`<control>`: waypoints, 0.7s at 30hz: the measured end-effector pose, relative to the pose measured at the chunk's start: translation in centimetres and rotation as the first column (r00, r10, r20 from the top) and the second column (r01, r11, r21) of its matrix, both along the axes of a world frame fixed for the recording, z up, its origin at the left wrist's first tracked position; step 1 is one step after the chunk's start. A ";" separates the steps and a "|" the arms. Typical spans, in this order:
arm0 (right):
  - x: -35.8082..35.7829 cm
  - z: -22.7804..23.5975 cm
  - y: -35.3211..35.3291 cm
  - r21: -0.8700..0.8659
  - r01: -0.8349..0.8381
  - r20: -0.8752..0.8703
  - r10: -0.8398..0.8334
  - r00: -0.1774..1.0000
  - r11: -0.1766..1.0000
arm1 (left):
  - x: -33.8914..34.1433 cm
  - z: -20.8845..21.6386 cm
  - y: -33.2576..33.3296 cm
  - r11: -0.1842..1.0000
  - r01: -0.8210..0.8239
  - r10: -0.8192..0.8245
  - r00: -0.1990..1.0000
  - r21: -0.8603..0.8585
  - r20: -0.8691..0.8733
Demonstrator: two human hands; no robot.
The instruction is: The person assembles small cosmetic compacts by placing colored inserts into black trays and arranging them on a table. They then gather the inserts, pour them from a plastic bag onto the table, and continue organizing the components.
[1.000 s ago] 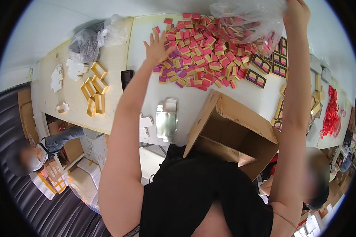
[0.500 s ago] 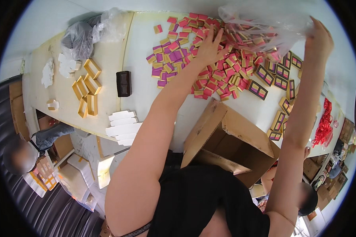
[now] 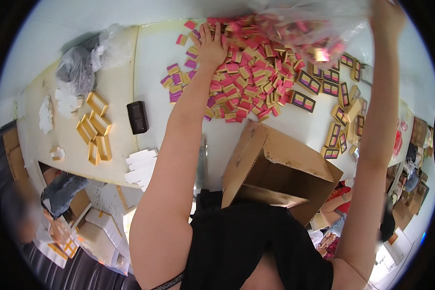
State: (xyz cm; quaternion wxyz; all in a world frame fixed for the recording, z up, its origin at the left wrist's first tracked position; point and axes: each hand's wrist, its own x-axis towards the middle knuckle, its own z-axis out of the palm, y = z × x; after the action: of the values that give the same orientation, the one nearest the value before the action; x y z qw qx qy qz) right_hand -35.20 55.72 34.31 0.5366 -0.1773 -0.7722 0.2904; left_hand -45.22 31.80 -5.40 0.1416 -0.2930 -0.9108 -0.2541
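A broad heap of small pink-and-gold rectangular pieces (image 3: 246, 72) covers the middle of the table, with some purple-and-gold pieces (image 3: 175, 79) at its left side. My left hand (image 3: 212, 50) lies on the heap's far left part, fingers spread. Over the far right of the heap hangs a clear plastic bag (image 3: 319, 24) with more pink-and-gold pieces inside and at its mouth. My right hand (image 3: 387, 19) is raised at the upper edge, closed on the bag's end; its fingertips are partly cut off and blurred.
A brown open carton (image 3: 295, 150) stands before me. Dark-framed boxes (image 3: 302, 101) lie to the right. Leftward are a black tray (image 3: 137, 117), gold frames (image 3: 94, 126), white folded cards (image 3: 141, 166) and a bundled plastic bag (image 3: 77, 67). Other people are at both sides.
My right hand has lifted the bag's end higher. My left hand has moved left across the heap. The pink-and-gold pieces have spread leftward, over some purple ones.
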 end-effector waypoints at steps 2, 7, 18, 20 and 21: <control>-0.4 -2.1 -1.2 -0.130 -0.044 0.127 0.061 0.990 0.991 | 0.5 0.1 1.0 1.000 0.008 -0.009 1.000 0.023 0.002; 0.5 -5.4 1.4 -0.205 0.000 0.217 0.046 0.975 0.979 | 0.1 1.9 0.1 0.967 0.233 -0.191 0.932 -0.106 0.309; 0.2 -3.6 -2.1 -0.692 -0.075 0.211 0.301 0.930 0.718 | 2.3 19.8 5.6 0.843 0.383 -0.407 0.913 0.377 -0.017; 3.3 -3.8 -2.4 -0.729 -0.154 0.209 0.432 0.877 0.666 | 5.2 22.1 10.6 0.649 0.503 -0.555 0.826 0.571 -0.096; 2.2 -5.1 -3.3 -0.759 -0.350 0.112 0.641 0.760 0.548 | 4.4 22.3 10.6 0.656 0.517 -0.563 0.820 0.551 -0.099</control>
State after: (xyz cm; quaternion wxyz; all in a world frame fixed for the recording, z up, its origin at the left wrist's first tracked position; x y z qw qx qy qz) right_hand -33.00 52.40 29.20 0.1616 -0.1880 -0.7076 0.6617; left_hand -40.79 42.44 16.89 0.1015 -0.4855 -0.6730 -0.5487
